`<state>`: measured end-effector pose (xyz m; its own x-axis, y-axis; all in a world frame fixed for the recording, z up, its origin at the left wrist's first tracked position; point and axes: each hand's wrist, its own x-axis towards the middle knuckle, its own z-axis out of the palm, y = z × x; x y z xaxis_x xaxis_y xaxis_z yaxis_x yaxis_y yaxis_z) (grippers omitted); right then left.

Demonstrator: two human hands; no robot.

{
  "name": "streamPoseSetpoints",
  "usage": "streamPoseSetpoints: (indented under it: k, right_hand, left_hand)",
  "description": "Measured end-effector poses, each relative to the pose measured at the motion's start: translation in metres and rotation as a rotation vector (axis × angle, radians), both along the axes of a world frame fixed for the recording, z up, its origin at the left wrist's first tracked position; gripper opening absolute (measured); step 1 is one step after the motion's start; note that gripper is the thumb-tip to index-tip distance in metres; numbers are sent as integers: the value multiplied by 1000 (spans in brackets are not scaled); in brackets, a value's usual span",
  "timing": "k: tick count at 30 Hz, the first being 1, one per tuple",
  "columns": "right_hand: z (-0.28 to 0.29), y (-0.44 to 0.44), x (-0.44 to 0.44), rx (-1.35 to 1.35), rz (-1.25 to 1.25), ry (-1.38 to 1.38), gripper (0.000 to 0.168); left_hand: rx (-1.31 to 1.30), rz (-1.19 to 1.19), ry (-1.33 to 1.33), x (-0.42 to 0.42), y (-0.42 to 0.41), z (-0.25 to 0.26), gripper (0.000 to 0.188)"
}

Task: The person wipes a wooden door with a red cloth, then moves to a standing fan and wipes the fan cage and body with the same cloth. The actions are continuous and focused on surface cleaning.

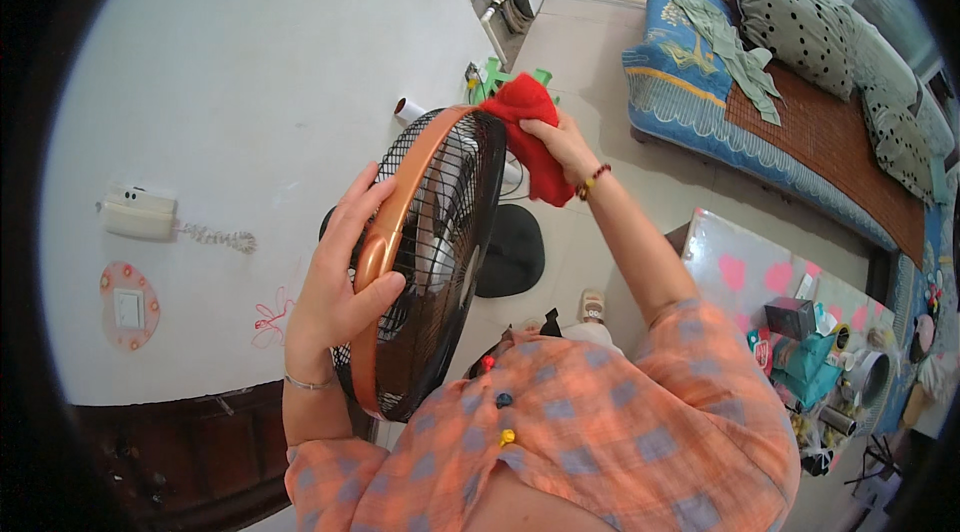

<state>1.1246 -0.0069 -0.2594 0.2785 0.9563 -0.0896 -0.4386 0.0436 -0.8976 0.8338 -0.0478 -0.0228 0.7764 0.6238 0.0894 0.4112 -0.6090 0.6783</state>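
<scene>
A pedestal fan's head (442, 232), with a black wire cage and a copper-coloured rim band (409, 194), stands in front of me, seen nearly edge-on. My left hand (337, 269) grips the band at the fan's left side, thumb on one side and fingers spread over the other. In my right hand (559, 145) is a bunched red cloth (532, 134), which touches the far end of the band. The fan's round black base (510, 252) rests on the tiled floor. The pole is mostly hidden by the cage.
Left of me is a white wall with an intercom handset (140, 214) and a light switch (129, 308). A green plastic stool (491, 80) is beyond the fan. To the right are a cluttered table (705, 247) and a sofa with a blue cover (660, 93).
</scene>
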Motion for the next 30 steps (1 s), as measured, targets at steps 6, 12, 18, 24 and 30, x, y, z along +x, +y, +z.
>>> streamPoseSetpoints:
  k: [6, 12, 18, 24, 30]
  right_hand:
    - [115, -85, -84, 610, -318, -920, 67]
    - [22, -49, -77, 375, -347, -506, 51]
    - [64, -31, -39, 419, -212, -276, 49]
    - [112, -27, -16, 259, 160, -387, 46]
    - [45, -34, -18, 259, -106, -242, 39]
  left_hand:
    - [15, 63, -35, 2, 1, -8, 76]
    - [4, 92, 10, 2, 3, 1, 76]
    - [4, 102, -12, 5, -2, -3, 79]
    - [11, 73, -1, 7, -2, -3, 78]
    - [28, -2, 28, 8, 0, -2, 76]
